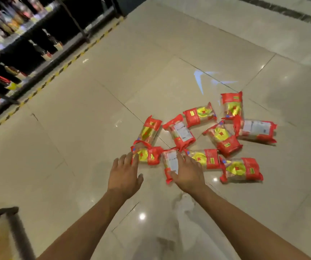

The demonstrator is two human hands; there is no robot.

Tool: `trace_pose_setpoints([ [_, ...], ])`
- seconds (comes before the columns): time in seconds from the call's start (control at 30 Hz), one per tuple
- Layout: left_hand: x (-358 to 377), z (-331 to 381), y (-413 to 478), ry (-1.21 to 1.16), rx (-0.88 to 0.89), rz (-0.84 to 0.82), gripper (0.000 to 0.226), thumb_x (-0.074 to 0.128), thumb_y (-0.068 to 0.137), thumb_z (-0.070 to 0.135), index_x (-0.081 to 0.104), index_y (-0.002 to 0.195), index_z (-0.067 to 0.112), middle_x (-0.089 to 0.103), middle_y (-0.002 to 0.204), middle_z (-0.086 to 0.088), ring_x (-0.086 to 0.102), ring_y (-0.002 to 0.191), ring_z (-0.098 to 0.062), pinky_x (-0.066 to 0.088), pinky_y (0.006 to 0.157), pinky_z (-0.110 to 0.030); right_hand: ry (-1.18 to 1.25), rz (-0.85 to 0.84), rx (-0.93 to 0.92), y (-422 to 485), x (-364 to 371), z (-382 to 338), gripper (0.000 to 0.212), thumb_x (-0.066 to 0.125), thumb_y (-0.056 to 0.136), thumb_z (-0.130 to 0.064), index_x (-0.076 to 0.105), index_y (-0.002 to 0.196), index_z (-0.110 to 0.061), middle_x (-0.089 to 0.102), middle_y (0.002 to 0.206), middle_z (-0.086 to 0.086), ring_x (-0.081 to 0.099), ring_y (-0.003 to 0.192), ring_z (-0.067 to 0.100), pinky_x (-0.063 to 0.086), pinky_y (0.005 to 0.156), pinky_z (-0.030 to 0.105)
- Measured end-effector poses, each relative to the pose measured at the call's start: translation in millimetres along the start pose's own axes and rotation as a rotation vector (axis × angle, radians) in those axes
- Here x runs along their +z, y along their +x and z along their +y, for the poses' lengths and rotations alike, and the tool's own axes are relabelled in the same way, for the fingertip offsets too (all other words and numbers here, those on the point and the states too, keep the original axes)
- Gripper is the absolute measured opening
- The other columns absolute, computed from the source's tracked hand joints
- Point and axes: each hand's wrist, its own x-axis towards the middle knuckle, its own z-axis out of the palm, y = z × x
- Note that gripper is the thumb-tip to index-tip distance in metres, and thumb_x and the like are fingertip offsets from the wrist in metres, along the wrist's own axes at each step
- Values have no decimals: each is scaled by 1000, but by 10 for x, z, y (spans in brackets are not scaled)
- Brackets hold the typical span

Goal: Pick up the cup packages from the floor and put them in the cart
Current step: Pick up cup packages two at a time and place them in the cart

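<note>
Ten red cup packages [223, 138] lie scattered on the tile floor [76, 128], none lifted. Left hand [124, 173]: fingers spread and straight, tips at the near edge of the yellow-label package [148, 156], at its 1 o'clock. Right hand [187, 171] lies over the white-label package [170, 163] at its 11 o'clock, thumb on the near end. Gripped or just resting, can't tell. Cart [14, 222] corner at 7 o'clock, well apart. Shelves [19, 40] at 10 o'clock.
</note>
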Motion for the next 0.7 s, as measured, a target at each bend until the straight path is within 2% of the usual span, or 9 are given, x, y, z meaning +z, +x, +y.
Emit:
trace_pose_setpoints([
  [0.13, 445, -215, 933, 12, 92, -103, 74, 73, 79, 44, 54, 141, 10, 58, 143, -15, 58, 125, -37, 49, 104, -51, 32, -63, 128, 749, 351, 170, 77, 38, 93, -60, 31, 156, -17, 41, 158, 14, 40, 142, 33, 33, 115, 48],
  [0.2, 763, -334, 1391, 16, 133, -141, 74, 79, 73, 42, 59, 136, 9, 63, 137, -14, 63, 118, -36, 54, 98, -50, 65, -69, 197, 1107, 661, 290, 74, 40, 94, -56, 32, 156, -17, 44, 156, 13, 38, 144, 33, 31, 118, 48],
  [0.27, 1157, -461, 1837, 25, 165, -163, 73, 79, 73, 43, 60, 136, 11, 65, 135, -12, 65, 116, -34, 54, 96, -49, 87, -86, 266, 1442, 1062, 407, 71, 45, 96, -54, 33, 156, -17, 48, 153, 13, 42, 141, 33, 35, 114, 45],
  [0.37, 1910, -641, 2527, 34, 228, -214, 74, 72, 82, 46, 54, 143, 10, 60, 141, -15, 60, 124, -36, 50, 100, -49, 114, -162, 397, 1888, 1747, 523, 70, 41, 98, -57, 32, 156, -18, 49, 149, 11, 47, 134, 30, 39, 108, 43],
  [0.47, 2705, -782, 3236, 31, 278, -293, 78, 60, 90, 51, 37, 155, 13, 43, 157, -13, 46, 138, -35, 41, 109, -46, 151, -190, 495, 2354, 2465, 634, 73, 40, 96, -59, 30, 156, -19, 49, 147, 10, 49, 131, 30, 41, 107, 43],
  [0.6, 3673, -995, 3950, 14, 312, -449, 82, 61, 90, 48, 27, 157, 15, 35, 161, -11, 39, 142, -33, 39, 111, -43, 263, -197, 603, 2960, 3346, 818, 76, 56, 91, -57, 37, 153, -16, 52, 145, 15, 53, 126, 35, 46, 101, 42],
  [0.7, 4311, -1127, 4364, -19, 333, -521, 88, 67, 86, 49, 27, 157, 15, 32, 163, -9, 35, 146, -31, 37, 116, -42, 347, -183, 656, 3382, 3796, 965, 95, 50, 80, -68, 35, 154, -11, 46, 151, 18, 47, 135, 37, 42, 108, 44],
])
